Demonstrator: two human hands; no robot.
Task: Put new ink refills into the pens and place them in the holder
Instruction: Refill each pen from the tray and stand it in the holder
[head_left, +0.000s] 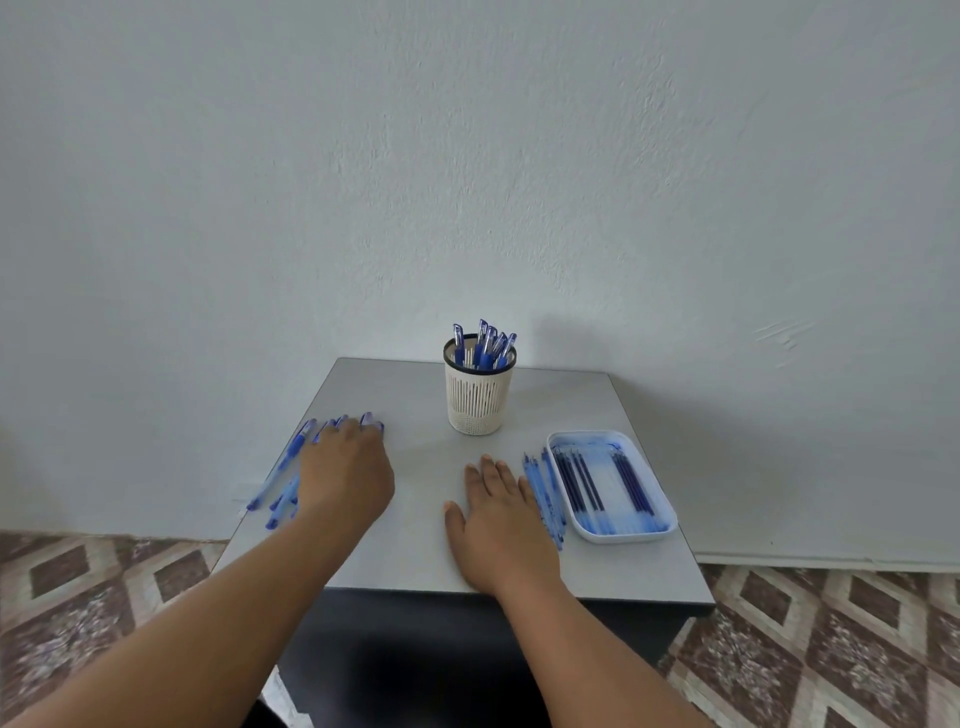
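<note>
A cream slotted holder (479, 396) with a dark rim stands at the back middle of the grey table (415, 551), with several blue pens upright in it. More blue pens (288, 470) lie in a pile at the left edge. My left hand (347, 470) rests palm down on that pile, fingers curled over the pens; whether it grips one I cannot tell. My right hand (501, 519) lies flat on the table, fingers apart, holding nothing. Just right of it lie several pale blue refills (545, 493). A white tray (667, 512) at the right holds dark blue refills (589, 480).
The small table stands against a white wall (467, 182). Its front edge is near my forearms. A tiled floor with a brown diamond pattern (104, 597) shows on both sides. The table's dark base lies below the front edge.
</note>
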